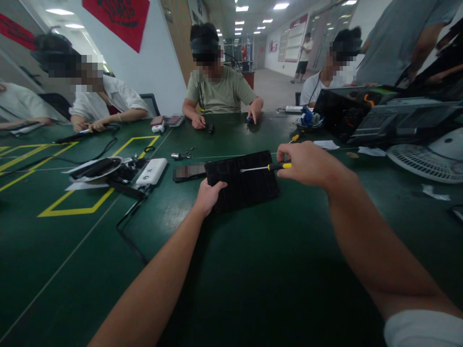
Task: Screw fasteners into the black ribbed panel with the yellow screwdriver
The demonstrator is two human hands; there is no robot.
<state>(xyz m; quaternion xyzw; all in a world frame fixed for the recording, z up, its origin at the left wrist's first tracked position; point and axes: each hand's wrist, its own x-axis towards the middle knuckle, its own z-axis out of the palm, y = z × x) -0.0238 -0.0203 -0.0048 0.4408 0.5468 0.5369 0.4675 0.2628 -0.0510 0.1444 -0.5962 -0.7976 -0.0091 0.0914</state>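
A flat black rectangular device (249, 185) lies on the green table (253, 270) in front of me. My left hand (209, 195) is closed on its near left corner and holds it down. My right hand (307, 163) is closed round the yellow and black handle of a thin screwdriver (265, 167). The screwdriver's metal shaft points left, with its tip over the upper middle of the device.
A white power bank (152, 172), black cables and a white plate-like tray (96, 169) lie to the left. Small screws (183, 155) sit beyond the device. Black equipment cases (390, 118) and a white fan (427, 161) stand at right. Several people sit around the table.
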